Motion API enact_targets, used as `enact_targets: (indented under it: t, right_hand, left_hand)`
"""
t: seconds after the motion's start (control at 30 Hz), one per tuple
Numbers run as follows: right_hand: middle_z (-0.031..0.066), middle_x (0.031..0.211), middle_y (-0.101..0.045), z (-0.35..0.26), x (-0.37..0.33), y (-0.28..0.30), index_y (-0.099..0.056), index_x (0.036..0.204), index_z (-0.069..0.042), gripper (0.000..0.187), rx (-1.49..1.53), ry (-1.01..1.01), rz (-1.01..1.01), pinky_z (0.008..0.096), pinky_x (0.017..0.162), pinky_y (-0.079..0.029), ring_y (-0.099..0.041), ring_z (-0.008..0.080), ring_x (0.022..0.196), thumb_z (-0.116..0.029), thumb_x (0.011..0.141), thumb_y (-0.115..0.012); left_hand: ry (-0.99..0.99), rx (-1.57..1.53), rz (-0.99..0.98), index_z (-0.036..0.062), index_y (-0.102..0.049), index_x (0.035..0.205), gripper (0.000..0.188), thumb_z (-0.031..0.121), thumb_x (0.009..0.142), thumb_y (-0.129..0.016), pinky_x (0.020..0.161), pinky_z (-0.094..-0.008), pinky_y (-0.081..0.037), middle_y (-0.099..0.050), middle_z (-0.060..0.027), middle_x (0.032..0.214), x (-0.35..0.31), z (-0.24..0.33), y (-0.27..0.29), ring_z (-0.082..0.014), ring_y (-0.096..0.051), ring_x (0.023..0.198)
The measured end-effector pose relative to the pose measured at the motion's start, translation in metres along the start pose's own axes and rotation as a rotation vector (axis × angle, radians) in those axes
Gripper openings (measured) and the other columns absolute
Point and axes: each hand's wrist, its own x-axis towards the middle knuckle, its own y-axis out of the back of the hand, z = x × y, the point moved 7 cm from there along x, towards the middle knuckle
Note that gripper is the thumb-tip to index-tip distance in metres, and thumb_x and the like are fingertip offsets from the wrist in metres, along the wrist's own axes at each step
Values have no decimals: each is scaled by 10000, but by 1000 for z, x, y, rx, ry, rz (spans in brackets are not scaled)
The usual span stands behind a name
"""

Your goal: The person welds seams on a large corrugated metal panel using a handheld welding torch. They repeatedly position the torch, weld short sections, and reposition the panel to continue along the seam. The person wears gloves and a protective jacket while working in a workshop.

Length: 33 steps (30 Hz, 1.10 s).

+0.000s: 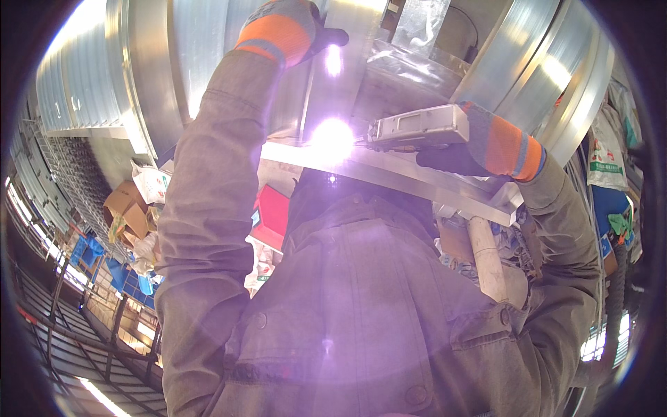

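My right hand (490,142), in an orange and grey glove with dark fingers, is wrapped round a boxy silver welding gun (424,126). A dazzling white glare (332,141) at the gun's tip hides the spot where it meets a long silver metal bar (445,186) lying across in front of my chest. My left hand (288,33), gloved alike, is raised at the top beside an upright shiny metal profile (340,76). Its dark thumb points out to the right, away from the other fingers, which are partly cut off by the upper edge.
Tall shiny metal panels (156,69) stand at the far left, and more panels (528,62) at the far right. Left of my left arm are a cardboard box (126,208) and white bags. A red flat object (272,217) lies below the bar. A white sack (606,163) hangs at right.
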Motion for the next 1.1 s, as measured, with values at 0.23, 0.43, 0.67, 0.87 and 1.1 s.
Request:
enact_targets:
  t: [0.23,0.43,0.67,0.87,1.1]
  right_hand:
    - [166,1178,-853,-20,-27,4,-769,1365,22,429,-29,-41,94,356,904,-620,-789,195,1006,-188,1014,-896]
    - [168,1211,-818,-71,-148,30,-798,1297,15,319,-346,20,602,373,878,-619,-786,243,1002,-111,1012,-866]
    - [131,1142,-826,-45,-311,-14,-776,1347,38,360,-116,-339,1476,378,863,-626,-771,200,965,-36,1006,-869]
    - [123,1148,-836,-36,-340,-61,-759,1341,20,422,-180,-368,1540,357,853,-634,-784,175,954,-51,956,-917]
    - [135,972,-784,-24,-319,-86,-764,1271,-15,365,-127,-275,1497,400,719,-598,-757,280,787,-181,986,-921]
  left_hand:
    - [739,-372,-513,116,-833,1312,751,749,908,-798,973,-509,-629,-851,-126,1165,-15,-33,-21,-363,-805,1079]
    - [853,-670,-108,91,-846,1258,497,529,1026,-805,893,-400,-636,-872,-101,1113,-21,16,40,-239,-806,964]
    - [442,-780,-5,49,-679,1549,750,527,998,-857,1128,-461,-603,-698,-234,1529,85,192,7,-408,-731,1290]
    - [773,-826,131,-49,-654,1519,719,450,1031,-825,1088,-459,-589,-724,-275,1468,124,237,-31,-374,-742,1248]
    - [770,-1260,78,-58,-629,1489,498,266,1126,-732,1043,-413,-567,-795,-217,1299,100,204,-15,-269,-720,1120]
